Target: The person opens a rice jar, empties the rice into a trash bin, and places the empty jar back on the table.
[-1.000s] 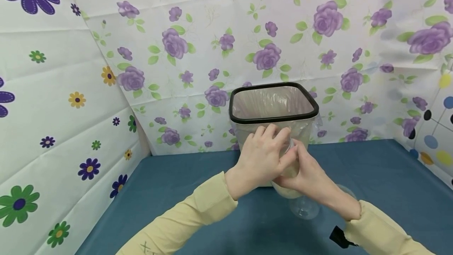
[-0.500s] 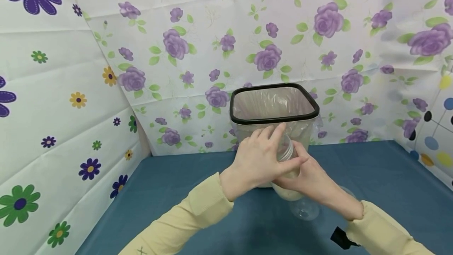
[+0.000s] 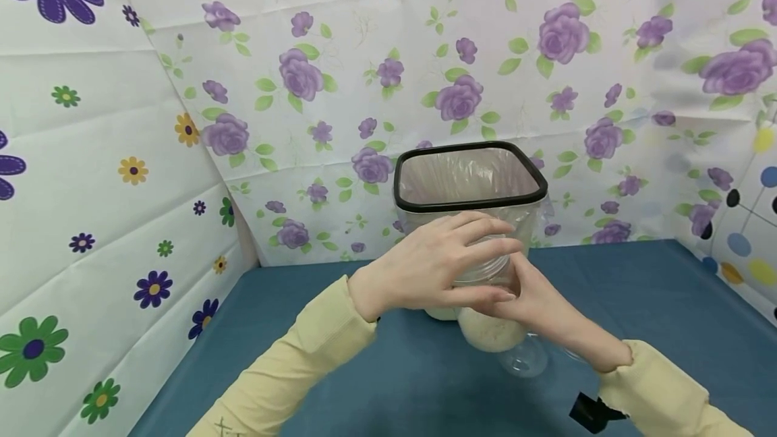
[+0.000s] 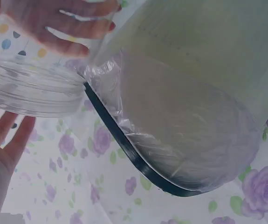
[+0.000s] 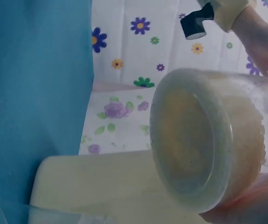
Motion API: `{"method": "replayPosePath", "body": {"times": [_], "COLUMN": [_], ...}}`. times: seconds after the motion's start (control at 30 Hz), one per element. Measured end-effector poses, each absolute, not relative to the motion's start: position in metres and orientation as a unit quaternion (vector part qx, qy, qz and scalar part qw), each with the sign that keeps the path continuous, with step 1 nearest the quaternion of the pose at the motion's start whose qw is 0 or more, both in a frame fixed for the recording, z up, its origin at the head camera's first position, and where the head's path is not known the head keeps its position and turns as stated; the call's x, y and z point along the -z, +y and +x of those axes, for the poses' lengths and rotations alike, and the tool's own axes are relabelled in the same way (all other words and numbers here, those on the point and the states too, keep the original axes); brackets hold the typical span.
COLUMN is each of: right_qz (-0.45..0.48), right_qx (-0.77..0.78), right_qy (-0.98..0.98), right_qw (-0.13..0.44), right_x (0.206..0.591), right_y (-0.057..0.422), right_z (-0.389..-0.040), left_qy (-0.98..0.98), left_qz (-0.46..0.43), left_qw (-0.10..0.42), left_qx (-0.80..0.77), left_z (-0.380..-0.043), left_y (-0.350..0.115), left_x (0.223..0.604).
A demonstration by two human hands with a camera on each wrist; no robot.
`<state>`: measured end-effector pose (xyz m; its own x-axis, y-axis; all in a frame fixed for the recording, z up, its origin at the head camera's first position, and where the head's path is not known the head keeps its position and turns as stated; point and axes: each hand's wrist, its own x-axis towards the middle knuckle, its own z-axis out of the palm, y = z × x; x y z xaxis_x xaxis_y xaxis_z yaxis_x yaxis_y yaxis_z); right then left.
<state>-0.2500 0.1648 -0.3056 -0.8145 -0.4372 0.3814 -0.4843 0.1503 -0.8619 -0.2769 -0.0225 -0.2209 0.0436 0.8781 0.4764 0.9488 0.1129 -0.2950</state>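
A clear jar (image 3: 493, 330) with a threaded neck and pale, grainy contents is between both hands. My right hand (image 3: 540, 302) grips its body from the right. My left hand (image 3: 425, 265) curls around the neck, fingers on the far side and thumb on the near side. Threads of the clear jar (image 4: 36, 88) show in the left wrist view, with fingers seen through its wall. From the right wrist, the round base of the jar (image 5: 185, 135) appears close up, and the contents lie against that end.
A pale bin with a black rim (image 3: 470, 206) and plastic liner stands behind the hands. A clear round container (image 3: 523, 357) sits on the blue table (image 3: 340, 383), partly hidden by the right arm. Floral sheets (image 3: 364, 39) enclose the back and sides.
My left hand has turned over the jar's neck, its fingers swinging rightward and now lying across the top. The jar's base has come slightly lower and nearer, showing more contents.
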Motion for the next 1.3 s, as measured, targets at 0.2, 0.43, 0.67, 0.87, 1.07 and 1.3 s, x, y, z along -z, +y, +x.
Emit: {"method": "replayPosePath", "body": {"times": [0.2, 0.43, 0.67, 0.87, 1.07, 1.3], "right_qz": [0.332, 0.333, 0.339, 0.328, 0.307, 0.293], "right_qx": [-0.59, -0.614, -0.625, -0.629, -0.626, -0.591], "right_qy": [-0.736, -0.715, -0.703, -0.705, -0.717, -0.751], "right_qw": [-0.005, -0.023, -0.018, -0.011, -0.004, 0.037], "right_x": [0.304, 0.305, 0.306, 0.305, 0.306, 0.31], "right_y": [0.165, 0.162, 0.162, 0.161, 0.159, 0.159], "right_z": [-0.25, -0.249, -0.249, -0.248, -0.248, -0.25], "left_qy": [-0.668, -0.66, -0.653, -0.66, -0.684, -0.715], "left_qz": [-0.691, -0.704, -0.703, -0.691, -0.661, -0.603], "left_qw": [0.263, 0.226, 0.239, 0.256, 0.272, 0.303], "left_qx": [0.085, 0.13, 0.151, 0.145, 0.145, 0.18], "left_z": [-0.287, -0.301, -0.304, -0.303, -0.302, -0.298], "left_y": [-0.024, -0.02, -0.015, -0.014, -0.013, -0.008], "left_x": [0.22, 0.232, 0.237, 0.237, 0.243, 0.255]}}
